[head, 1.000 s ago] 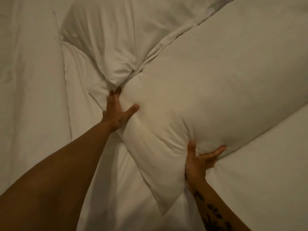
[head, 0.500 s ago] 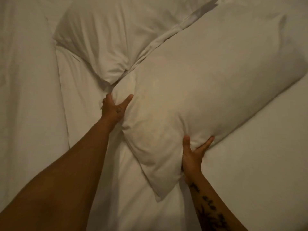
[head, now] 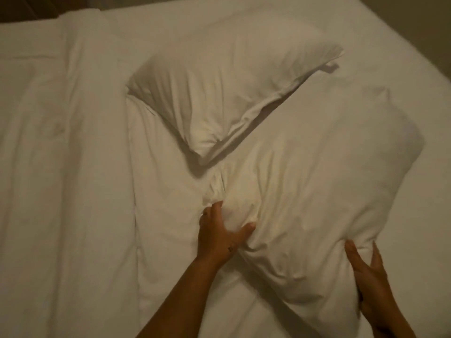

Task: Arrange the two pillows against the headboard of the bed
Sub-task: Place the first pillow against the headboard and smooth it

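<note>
Near pillow (head: 317, 186), far pillow (head: 219, 93): matt white creased cloth.

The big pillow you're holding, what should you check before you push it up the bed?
1. Left hand gripping the big pillow: ok, fabric bunched in it.
2. Right hand holding its lower corner: ok.
3. Big pillow lined up straight: not ok, it lies diagonally.
4. Other pillow clear of the path: not ok, its corner meets the big pillow.
5. Headboard position: cannot tell, not in view.
</note>
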